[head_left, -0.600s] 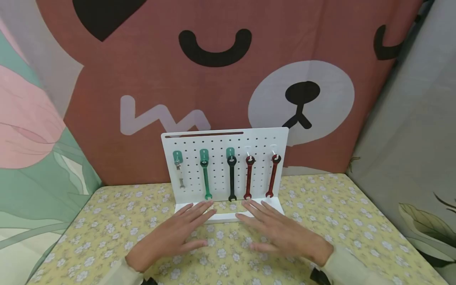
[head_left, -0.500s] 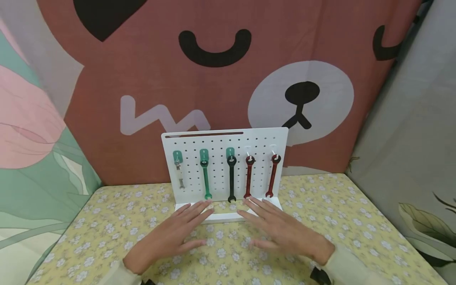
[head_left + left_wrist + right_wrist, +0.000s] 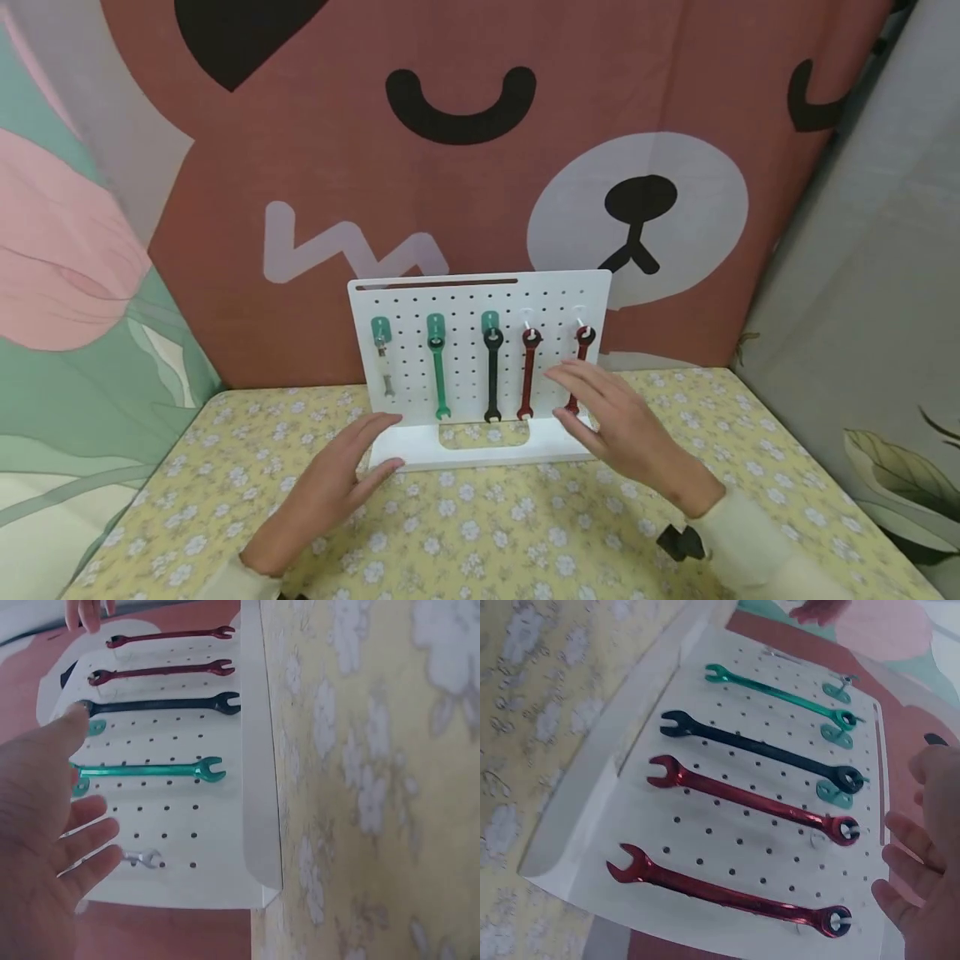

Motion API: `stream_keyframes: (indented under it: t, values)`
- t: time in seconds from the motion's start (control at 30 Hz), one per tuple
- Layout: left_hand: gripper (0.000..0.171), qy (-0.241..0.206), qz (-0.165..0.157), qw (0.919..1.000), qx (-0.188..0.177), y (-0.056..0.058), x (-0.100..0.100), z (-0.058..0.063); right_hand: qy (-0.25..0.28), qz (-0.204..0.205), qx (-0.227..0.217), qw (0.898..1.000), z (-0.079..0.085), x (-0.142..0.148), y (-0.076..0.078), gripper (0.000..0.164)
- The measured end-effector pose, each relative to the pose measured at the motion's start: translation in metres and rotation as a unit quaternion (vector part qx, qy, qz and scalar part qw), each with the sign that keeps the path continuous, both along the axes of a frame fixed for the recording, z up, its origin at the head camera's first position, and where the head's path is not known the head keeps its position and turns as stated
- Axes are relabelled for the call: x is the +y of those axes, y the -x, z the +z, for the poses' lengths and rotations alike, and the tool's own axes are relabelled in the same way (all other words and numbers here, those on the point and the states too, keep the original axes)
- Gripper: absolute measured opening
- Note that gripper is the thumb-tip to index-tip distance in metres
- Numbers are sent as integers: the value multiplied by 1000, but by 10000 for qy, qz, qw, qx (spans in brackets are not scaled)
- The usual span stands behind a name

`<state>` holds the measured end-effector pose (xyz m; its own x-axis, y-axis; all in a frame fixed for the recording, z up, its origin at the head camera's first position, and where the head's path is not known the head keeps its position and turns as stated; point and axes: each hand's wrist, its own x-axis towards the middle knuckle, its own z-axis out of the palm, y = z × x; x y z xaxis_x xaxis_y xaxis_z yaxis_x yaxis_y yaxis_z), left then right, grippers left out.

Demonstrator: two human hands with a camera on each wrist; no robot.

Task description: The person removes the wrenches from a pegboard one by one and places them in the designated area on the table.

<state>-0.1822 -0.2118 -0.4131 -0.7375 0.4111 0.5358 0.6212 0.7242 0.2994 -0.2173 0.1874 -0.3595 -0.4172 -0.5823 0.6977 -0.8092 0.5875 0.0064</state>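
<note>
Clock positions refer to the head view, centred on the pegboard. The floral-covered table point(image 3: 465, 533) extends from 6 o'clock. The left hand point(image 3: 330, 479) is at 8 o'clock, beside the base; its grip is empty, with fingers apart. The right hand point(image 3: 622, 421) is at 4 o'clock; its grip is also empty, with fingers relaxed. In the head view it partly covers the outer red wrench point(image 3: 727, 895); the right wrist view shows the 2 apart.

Beyond the hands, the white pegboard point(image 3: 465, 367) stands upright and carries 5 wrenches, ring ends up. The silver wrench point(image 3: 387, 385) hangs at 9 o'clock, the green wrench point(image 3: 440, 379) between it and centre, the black wrench point(image 3: 492, 379) near centre. The inner red wrench point(image 3: 528, 375) and outer red wrench hang at 3 o'clock. A printed backdrop point(image 3: 450, 200) fills 12 o'clock.
</note>
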Motion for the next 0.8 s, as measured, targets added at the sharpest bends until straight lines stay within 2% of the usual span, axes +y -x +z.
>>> stream_keyframes:
  t: [0.1, 0.17, 0.23, 0.33, 0.43, 0.57, 0.67, 0.8]
  values:
    - [47, -233, 410, 9986, 222, 2, -3, 0, 236, -33, 2, 9997, 8, 5, 5, 50]
    - [43, -393, 656, 9963, 384, 5, -5, -2, 467, -39, -164, 9988, 14, 8, 9, 44]
    - [42, -563, 773, 9941, 507, 8, -7, -5, 707, -40, -356, 9969, 18, 12, 14, 41]
    - [43, -902, 766, 9915, 542, 15, -11, -10, 1066, -96, -474, 9931, 26, 16, 25, 48]
    - [43, -1300, 668, 9886, 362, 22, -12, -13, 1344, -263, -454, 9895, 34, 21, 38, 49]
    - [42, -1710, 590, 9833, -207, 32, -9, -13, 1690, -602, -503, 9825, 46, 28, 53, 43]
    - [43, -1779, 601, 9806, -559, 37, -6, -12, 1851, -827, -663, 9770, 52, 31, 61, 42]
    - [44, -1773, 673, 9788, -769, 35, -5, -15, 1910, -896, -887, 9735, 56, 30, 71, 42]
